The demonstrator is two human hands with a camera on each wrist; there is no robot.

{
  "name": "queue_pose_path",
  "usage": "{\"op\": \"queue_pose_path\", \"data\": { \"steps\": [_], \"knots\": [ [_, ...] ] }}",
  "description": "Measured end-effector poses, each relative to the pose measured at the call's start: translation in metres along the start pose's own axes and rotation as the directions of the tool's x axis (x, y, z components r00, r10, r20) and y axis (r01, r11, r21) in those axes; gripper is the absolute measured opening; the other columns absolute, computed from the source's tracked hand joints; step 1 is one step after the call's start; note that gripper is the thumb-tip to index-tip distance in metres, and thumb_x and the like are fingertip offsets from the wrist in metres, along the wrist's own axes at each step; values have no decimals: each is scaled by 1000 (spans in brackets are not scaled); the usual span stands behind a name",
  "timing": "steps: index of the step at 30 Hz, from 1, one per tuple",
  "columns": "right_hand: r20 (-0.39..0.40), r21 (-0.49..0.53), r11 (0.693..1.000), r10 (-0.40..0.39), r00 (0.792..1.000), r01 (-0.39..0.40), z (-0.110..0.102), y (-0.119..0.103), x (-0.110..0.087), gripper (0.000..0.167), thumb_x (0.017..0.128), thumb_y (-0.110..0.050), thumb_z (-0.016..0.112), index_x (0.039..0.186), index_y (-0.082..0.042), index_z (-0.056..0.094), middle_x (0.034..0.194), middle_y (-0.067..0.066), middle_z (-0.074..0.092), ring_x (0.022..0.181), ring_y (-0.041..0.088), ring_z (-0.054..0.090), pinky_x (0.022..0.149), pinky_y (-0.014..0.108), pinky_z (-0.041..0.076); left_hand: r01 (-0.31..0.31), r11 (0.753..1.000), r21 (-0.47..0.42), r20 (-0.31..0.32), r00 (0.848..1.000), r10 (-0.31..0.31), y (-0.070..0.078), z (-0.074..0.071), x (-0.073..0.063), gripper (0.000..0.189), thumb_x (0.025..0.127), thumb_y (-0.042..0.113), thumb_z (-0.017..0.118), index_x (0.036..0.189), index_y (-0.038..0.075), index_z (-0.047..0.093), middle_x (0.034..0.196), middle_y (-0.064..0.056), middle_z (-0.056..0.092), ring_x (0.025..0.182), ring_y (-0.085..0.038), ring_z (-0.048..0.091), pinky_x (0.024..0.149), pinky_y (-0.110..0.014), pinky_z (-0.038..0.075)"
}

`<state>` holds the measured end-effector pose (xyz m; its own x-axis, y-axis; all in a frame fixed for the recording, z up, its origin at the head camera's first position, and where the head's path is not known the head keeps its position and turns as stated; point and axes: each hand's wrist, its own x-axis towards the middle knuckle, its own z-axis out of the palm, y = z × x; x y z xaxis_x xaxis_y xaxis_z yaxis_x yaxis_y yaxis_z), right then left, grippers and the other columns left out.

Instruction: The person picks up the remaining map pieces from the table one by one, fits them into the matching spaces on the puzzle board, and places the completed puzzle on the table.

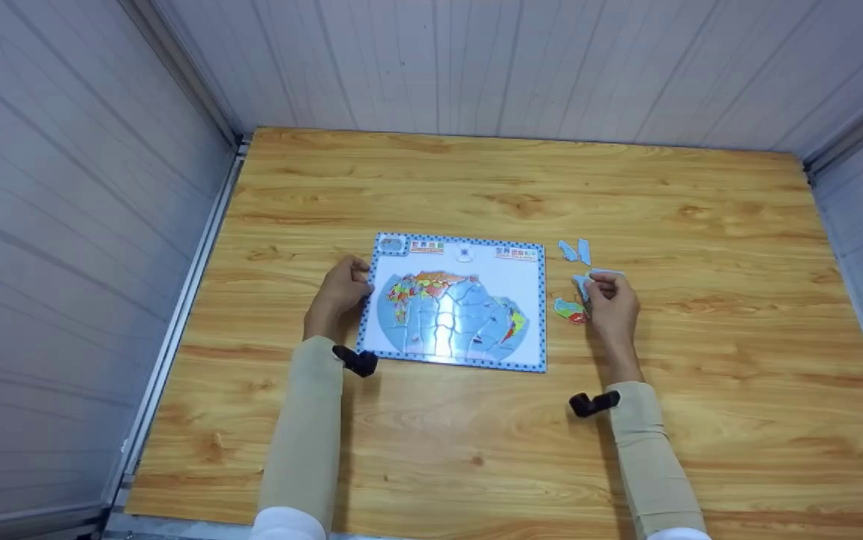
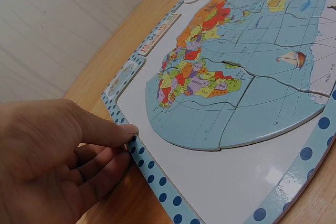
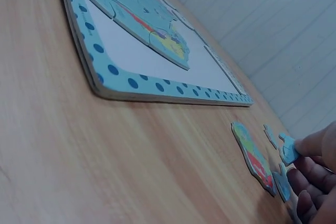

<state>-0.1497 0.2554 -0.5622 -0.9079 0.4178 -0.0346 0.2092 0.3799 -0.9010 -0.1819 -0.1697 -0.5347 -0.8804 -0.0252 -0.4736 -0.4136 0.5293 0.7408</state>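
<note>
A world-map jigsaw board (image 1: 528, 300) with a blue dotted border lies flat on the table, part of its map filled with pieces. My left hand (image 1: 340, 294) holds the board's left edge; in the left wrist view its thumb (image 2: 118, 132) lies on the dotted border, the other fingers curled at the side. To the right of the board, my right hand (image 1: 614, 306) pinches a light blue puzzle piece (image 3: 287, 149) between thumb and fingers. Beside that hand lies a green, red and blue piece (image 1: 569, 310). Another blue piece (image 3: 282, 183) shows below the fingers.
Two blue pieces, one narrow (image 1: 584, 251) and one curved (image 1: 567, 250), lie off the board's upper right corner. The wooden table (image 1: 431, 180) is bordered by pale panel walls (image 1: 476, 67) at the back and both sides.
</note>
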Motion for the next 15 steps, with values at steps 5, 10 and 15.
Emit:
{"op": "queue_pose_path", "data": {
  "steps": [5,10,15],
  "knots": [
    [18,26,1000,8,1000,-9,1,-3,0,21,92,-15,62,109,-2,64,96,6,60,81,8,54,73,18,44,18,1000,-14,1,1000,-18,2,0,0,35,92,5,56,125,8,47,102,-5,48,88,-18,48,72,-28,41],
    [41,52,999,11,999,-13,3,-5,-1,22,93,-15,61,110,-1,63,99,8,60,83,9,54,75,17,44,37,999,-17,5,999,-37,4,0,-1,34,92,6,55,125,10,47,102,-5,48,89,-19,49,74,-28,41],
    [74,82,996,23,997,-29,5,-7,-3,23,93,-16,62,110,-1,62,100,7,60,84,9,55,75,16,45,65,998,-16,14,998,-65,5,-1,-2,33,93,6,54,125,13,46,104,-6,49,93,-20,50,78,-30,42]
  ]
}}
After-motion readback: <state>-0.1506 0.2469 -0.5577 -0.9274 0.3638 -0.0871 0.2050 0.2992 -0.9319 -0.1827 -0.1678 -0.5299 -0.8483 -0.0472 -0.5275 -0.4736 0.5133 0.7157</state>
